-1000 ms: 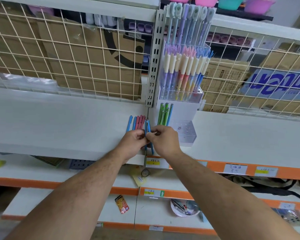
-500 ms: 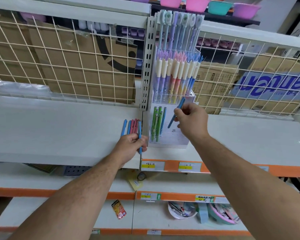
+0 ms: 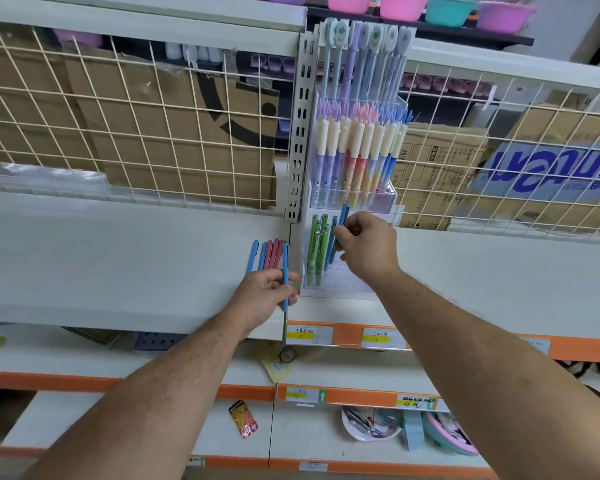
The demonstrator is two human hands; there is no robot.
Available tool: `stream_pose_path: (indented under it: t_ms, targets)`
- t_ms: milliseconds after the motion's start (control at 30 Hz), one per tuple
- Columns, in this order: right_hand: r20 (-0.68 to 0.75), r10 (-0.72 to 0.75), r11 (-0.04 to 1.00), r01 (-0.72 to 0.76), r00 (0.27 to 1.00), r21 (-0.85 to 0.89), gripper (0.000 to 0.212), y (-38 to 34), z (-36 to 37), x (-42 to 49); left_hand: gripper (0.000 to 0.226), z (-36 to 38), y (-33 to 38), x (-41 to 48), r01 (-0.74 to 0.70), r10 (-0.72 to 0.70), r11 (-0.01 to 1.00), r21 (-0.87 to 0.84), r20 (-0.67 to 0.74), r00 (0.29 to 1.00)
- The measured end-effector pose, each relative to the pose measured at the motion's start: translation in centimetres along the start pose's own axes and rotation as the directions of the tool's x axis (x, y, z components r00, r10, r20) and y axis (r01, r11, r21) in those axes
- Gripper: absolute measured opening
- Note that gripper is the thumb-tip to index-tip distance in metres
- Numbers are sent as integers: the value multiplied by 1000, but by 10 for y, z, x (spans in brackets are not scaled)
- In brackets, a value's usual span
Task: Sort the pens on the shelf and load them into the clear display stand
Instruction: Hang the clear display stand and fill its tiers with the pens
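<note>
Blue pen [image 3: 343, 213] nearer stand [image 3: 352, 289], steeper (seating unclear)

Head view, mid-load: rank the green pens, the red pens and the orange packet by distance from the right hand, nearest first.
1. Green pens, in the clear stand just left of the right hand.
2. Red pens, lying on the shelf further left.
3. Orange packet, down on the lower shelf.
</note>
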State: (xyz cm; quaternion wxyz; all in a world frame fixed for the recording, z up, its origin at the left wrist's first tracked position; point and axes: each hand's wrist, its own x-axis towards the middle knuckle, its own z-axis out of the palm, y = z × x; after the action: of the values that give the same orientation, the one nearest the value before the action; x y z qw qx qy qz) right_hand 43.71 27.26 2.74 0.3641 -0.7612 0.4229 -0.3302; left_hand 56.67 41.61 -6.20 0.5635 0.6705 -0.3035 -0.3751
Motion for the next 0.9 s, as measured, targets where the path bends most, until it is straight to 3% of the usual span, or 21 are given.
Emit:
stream_pose_path:
  t_ms: [633,900]
  targets:
    - [100,-28,971,51,995,-236,11,18,9,-4,15,0,0,0,-14,14,999,35,-5,1000]
    - [50,26,980,-16,998,-200,10,23,8,-11,11,0,2,-3,-11,11,1000,21,3,1000]
